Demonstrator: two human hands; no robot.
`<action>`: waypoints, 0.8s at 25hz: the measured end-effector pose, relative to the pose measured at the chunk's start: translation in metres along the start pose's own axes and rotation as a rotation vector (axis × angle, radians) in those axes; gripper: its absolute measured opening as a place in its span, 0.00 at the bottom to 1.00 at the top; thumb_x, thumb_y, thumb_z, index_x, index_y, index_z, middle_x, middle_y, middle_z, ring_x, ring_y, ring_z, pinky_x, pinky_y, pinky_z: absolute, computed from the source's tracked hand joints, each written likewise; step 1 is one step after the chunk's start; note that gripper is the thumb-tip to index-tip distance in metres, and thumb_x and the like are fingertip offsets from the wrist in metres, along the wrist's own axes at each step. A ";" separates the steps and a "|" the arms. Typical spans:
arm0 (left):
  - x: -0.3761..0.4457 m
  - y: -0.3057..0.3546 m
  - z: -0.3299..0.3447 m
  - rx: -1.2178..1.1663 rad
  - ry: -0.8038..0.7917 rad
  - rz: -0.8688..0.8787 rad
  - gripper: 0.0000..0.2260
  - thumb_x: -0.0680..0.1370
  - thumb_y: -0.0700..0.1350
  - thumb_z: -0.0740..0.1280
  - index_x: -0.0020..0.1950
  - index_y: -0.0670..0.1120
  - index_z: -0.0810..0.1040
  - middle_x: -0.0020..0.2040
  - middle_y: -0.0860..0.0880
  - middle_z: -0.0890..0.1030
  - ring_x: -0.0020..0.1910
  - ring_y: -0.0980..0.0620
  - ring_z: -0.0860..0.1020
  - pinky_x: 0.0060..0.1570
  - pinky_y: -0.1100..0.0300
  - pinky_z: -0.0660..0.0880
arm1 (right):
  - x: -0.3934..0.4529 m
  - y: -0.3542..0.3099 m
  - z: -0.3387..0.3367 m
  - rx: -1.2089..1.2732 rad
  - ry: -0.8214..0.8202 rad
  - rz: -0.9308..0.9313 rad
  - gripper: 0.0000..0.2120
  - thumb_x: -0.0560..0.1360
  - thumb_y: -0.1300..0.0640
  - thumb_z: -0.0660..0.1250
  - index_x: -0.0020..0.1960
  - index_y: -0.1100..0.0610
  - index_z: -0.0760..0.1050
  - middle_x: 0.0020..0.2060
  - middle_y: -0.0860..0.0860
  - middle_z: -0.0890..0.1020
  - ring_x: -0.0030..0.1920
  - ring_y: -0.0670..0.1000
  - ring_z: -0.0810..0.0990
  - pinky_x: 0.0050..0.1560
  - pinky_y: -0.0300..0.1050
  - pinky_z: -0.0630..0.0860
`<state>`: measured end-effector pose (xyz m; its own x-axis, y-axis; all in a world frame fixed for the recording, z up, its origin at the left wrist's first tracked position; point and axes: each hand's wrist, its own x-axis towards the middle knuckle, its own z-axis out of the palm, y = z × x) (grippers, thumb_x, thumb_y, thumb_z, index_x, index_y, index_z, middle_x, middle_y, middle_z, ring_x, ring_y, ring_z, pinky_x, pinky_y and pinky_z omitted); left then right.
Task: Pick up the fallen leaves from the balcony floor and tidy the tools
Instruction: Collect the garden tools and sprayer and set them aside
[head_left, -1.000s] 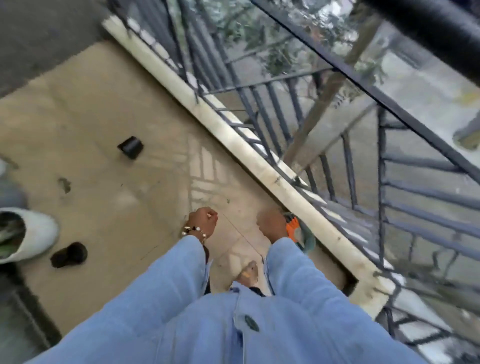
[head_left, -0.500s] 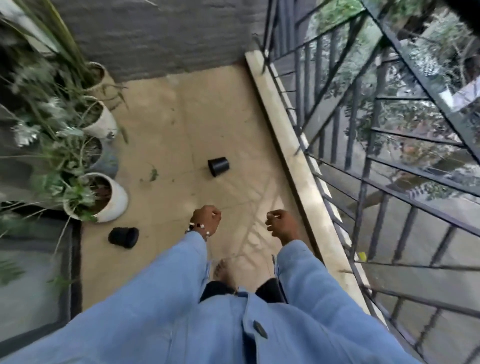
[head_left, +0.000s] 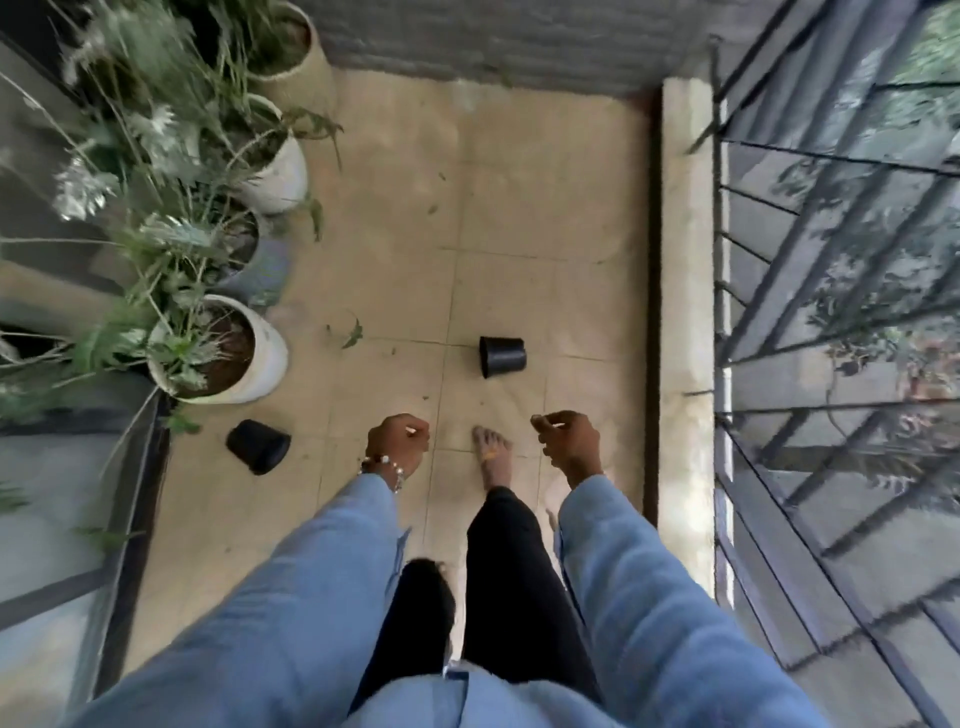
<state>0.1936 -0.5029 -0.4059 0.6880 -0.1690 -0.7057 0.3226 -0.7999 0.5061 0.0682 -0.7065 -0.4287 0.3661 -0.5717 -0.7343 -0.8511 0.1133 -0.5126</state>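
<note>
Left hand (head_left: 397, 447) and right hand (head_left: 569, 441) hang loosely curled above the balcony floor (head_left: 519, 208); whether either holds anything cannot be told. Landmark: the tipped black pot (head_left: 502, 355). A fallen leaf (head_left: 353, 332) lies beyond the hands, left of that pot. It is probably light, thin and easily torn: pinch at the stem.

Balcony floor (head_left: 519, 218): beige tiles, matt, dusty. Two tipped black pots (head_left: 502, 356) (head_left: 258, 446): plastic by the look, smooth, dull sheen. White planter (head_left: 265, 358): glazed, glossy. Railing (head_left: 831, 218): dark painted metal. Sleeves (head_left: 644, 587): light-blue cloth, soft, matt. Back wall (head_left: 519, 36): grey, rough.
</note>
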 end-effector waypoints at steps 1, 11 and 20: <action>0.024 0.004 0.005 -0.005 -0.010 -0.016 0.07 0.76 0.37 0.67 0.43 0.46 0.83 0.42 0.40 0.85 0.44 0.41 0.83 0.50 0.48 0.80 | 0.027 -0.011 0.005 -0.052 -0.012 0.009 0.15 0.69 0.43 0.71 0.45 0.54 0.80 0.44 0.58 0.84 0.42 0.55 0.77 0.49 0.55 0.78; 0.262 -0.038 0.085 0.055 -0.088 -0.178 0.07 0.75 0.42 0.66 0.48 0.50 0.82 0.46 0.45 0.85 0.48 0.43 0.82 0.53 0.54 0.78 | 0.302 -0.041 0.140 -0.449 -0.130 -0.070 0.22 0.76 0.53 0.64 0.67 0.60 0.67 0.58 0.64 0.77 0.54 0.66 0.79 0.53 0.59 0.77; 0.375 -0.167 0.103 0.150 -0.061 -0.253 0.09 0.77 0.42 0.65 0.55 0.46 0.82 0.48 0.45 0.84 0.53 0.46 0.80 0.53 0.59 0.75 | 0.417 0.025 0.246 -0.905 0.062 -0.170 0.31 0.79 0.63 0.58 0.77 0.61 0.48 0.56 0.68 0.76 0.53 0.68 0.78 0.47 0.56 0.76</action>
<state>0.3310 -0.4921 -0.8065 0.5561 0.0161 -0.8309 0.3763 -0.8963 0.2345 0.2921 -0.7416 -0.8572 0.5149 -0.5675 -0.6425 -0.7667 -0.6401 -0.0491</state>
